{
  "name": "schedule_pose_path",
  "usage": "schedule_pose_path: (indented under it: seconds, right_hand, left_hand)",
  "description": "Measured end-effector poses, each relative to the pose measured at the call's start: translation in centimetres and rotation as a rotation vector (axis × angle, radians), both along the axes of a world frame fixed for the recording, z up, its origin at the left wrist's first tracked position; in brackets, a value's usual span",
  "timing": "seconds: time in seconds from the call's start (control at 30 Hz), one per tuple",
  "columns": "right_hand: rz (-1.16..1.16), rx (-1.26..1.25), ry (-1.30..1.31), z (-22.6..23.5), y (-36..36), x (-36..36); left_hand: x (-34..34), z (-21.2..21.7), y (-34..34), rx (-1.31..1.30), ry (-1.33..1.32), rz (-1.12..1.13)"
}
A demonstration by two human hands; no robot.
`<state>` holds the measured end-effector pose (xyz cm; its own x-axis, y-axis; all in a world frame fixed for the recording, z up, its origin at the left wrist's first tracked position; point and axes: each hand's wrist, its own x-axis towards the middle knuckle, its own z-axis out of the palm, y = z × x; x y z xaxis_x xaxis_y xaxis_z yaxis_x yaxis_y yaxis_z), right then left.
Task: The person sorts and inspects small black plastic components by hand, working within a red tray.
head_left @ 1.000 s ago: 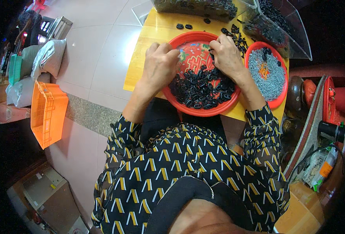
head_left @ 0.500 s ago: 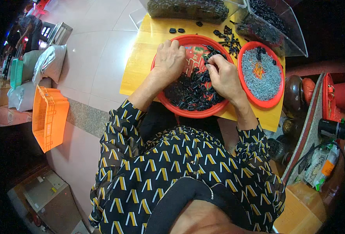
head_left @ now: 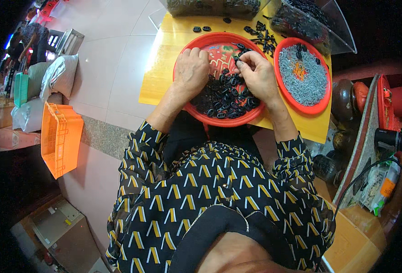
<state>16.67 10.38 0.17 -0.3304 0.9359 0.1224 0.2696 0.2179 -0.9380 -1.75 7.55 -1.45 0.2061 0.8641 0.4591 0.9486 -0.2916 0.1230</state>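
Observation:
Both of my hands are over a round red tray [head_left: 214, 123] that holds a heap of small black plastic parts [head_left: 230, 98]. At its left side my left hand [head_left: 192, 69] is curled closed, knuckles up, and hides whatever its fingers hold. My right hand [head_left: 259, 77], over the tray's right side, pinches a small black plastic part [head_left: 237, 61] between thumb and fingertips. More black parts lie along the far right rim. To the right, a smaller red plate [head_left: 285, 102] holds many silver screws [head_left: 303, 79] and a few black pieces.
On the yellow tabletop [head_left: 157, 86], two black parts [head_left: 201, 29] and a scatter of black pins [head_left: 267, 41] lie beyond the tray. Clear bins [head_left: 314, 27] of black parts stand at the back. An orange crate [head_left: 62, 139] and white sacks [head_left: 59, 75] are on the floor at left.
The view has shifted a little, so the table sits higher in it. My left hand has drawn slightly nearer to me over the tray. The right hand keeps its pinch.

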Motion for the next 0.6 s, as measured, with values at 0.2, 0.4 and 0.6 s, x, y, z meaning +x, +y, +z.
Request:
schedule_pose_path:
  seconds: [0.2,0.4,0.6]
  right_hand:
    - [0.023,-0.056,0.050,0.2,0.2,-1.6]
    - [-0.008,0.586,-0.102,0.4,1.3,-2.2]
    - [0.019,-0.047,0.049,1.5,-1.1,-2.6]
  left_hand:
    - [-0.1,0.0,-1.0,0.012,-0.304,-0.002]
    - [0.1,0.5,-1.9,-0.087,-0.713,0.021]
    - [-0.1,1.4,-2.8,-0.426,-1.386,0.001]
